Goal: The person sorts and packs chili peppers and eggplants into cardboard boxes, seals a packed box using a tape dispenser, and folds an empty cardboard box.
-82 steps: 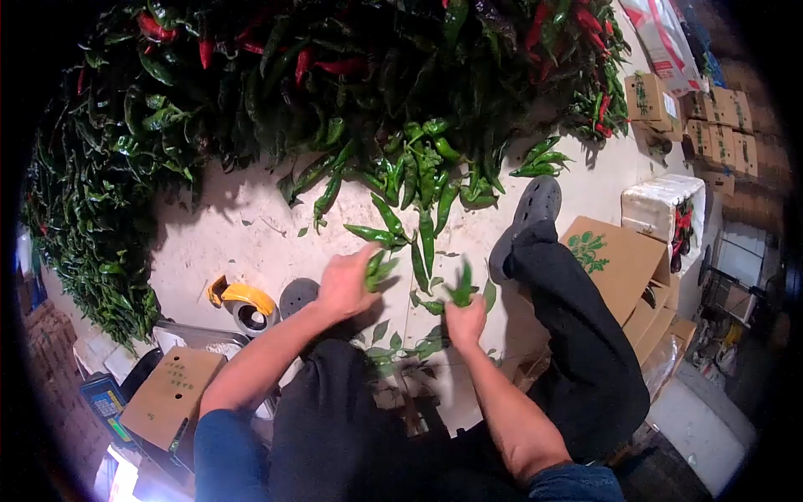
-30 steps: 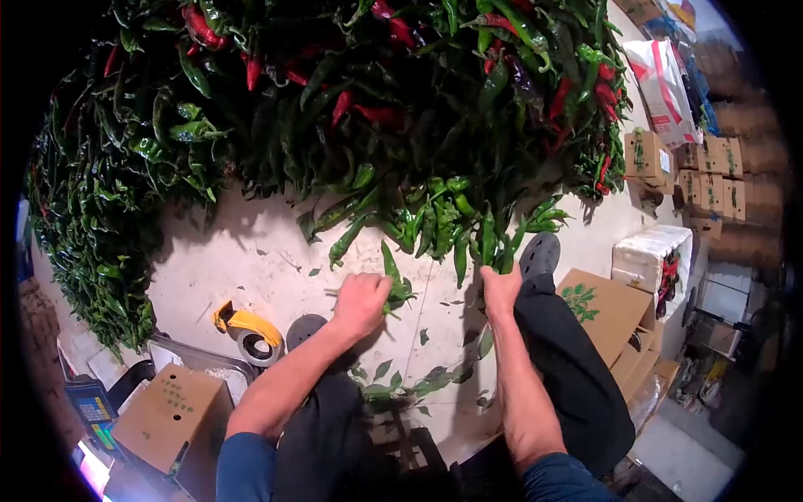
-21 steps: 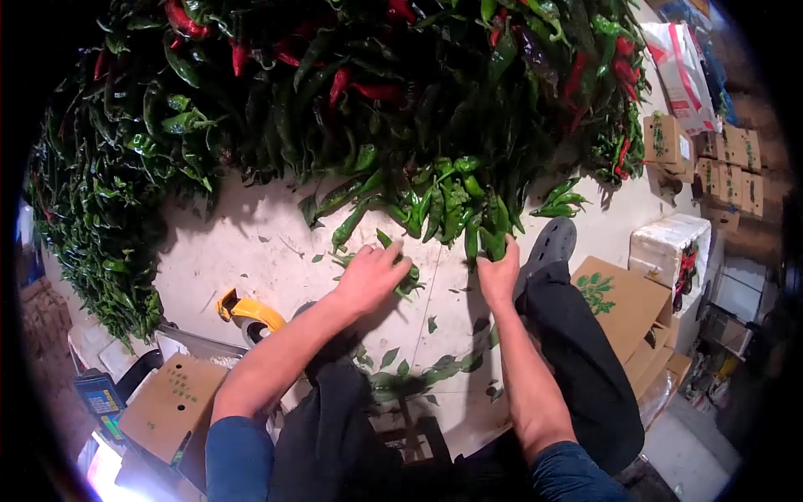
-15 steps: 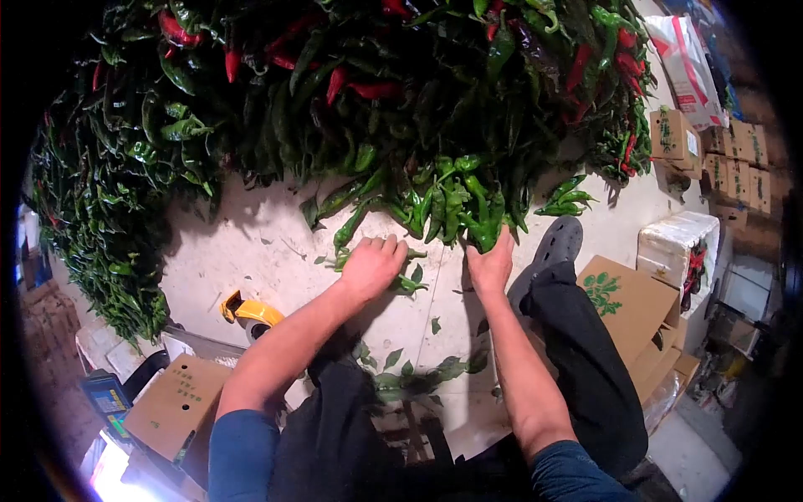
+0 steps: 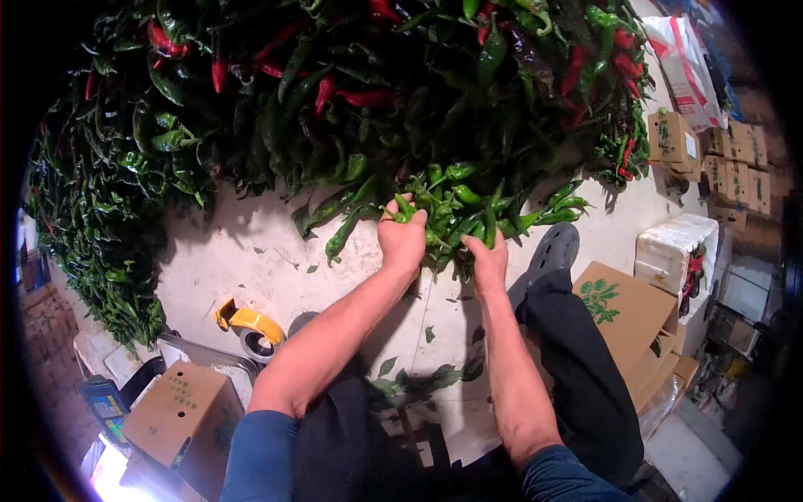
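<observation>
A large pile of green peppers with some red ones fills the top and left of the view. At its near edge, my left hand is closed around green peppers, which show above its fingers. My right hand is just to the right, its thumb and fingers closed on green peppers at the pile's edge. More bright green peppers lie between and above both hands. Several loose green peppers rest to the right of my right hand.
A yellow tape dispenser sits on the pale floor at left, near a cardboard box. At right are an open carton, a white foam box and a small carton. Loose leaves lie near my legs.
My left hand has moved up and right from the floor to the pile's edge, with green peppers in it. The loose peppers it was on are gone from that spot. My right hand stays near the pile.
</observation>
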`<state>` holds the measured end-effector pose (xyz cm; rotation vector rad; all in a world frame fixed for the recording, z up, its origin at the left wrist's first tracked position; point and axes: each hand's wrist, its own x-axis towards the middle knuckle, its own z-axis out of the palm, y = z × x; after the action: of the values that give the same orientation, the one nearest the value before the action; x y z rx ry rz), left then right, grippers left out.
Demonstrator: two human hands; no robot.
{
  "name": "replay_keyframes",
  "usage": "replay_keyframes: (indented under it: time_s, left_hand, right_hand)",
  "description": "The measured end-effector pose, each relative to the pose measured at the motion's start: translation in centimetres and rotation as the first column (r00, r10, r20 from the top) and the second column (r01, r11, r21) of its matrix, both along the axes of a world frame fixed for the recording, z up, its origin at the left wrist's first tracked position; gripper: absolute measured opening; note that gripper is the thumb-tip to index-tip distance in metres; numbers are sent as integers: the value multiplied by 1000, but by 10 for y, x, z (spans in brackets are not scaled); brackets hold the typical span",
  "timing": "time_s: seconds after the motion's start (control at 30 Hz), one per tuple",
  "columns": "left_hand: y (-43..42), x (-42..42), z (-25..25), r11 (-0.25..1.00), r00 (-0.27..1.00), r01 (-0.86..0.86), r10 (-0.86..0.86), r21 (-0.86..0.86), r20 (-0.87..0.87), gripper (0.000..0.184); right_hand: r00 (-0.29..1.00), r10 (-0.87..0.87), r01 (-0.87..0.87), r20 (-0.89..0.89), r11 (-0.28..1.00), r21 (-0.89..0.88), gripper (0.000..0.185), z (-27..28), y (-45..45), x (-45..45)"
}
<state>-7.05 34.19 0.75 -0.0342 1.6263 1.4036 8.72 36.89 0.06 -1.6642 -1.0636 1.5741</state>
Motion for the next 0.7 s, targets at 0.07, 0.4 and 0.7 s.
replay_keyframes:
  time_s: [0.07, 0.4, 0.7]
  left_hand:
    - [-3, 3, -4, 988, 984, 151, -154, -39, -92, 39]
    - [-38, 12, 28, 950, 947, 306, -311, 65, 82, 46]
    - [-81, 23, 51, 978, 970, 178, -193, 111, 149, 43]
  right_hand:
    - [996, -33, 28, -82, 997, -66, 59, -3, 1, -3]
    - [860, -197, 47, -471, 949, -312, 55, 16, -35, -25]
    - [911, -211, 117, -355, 956, -269, 50, 61, -78, -35]
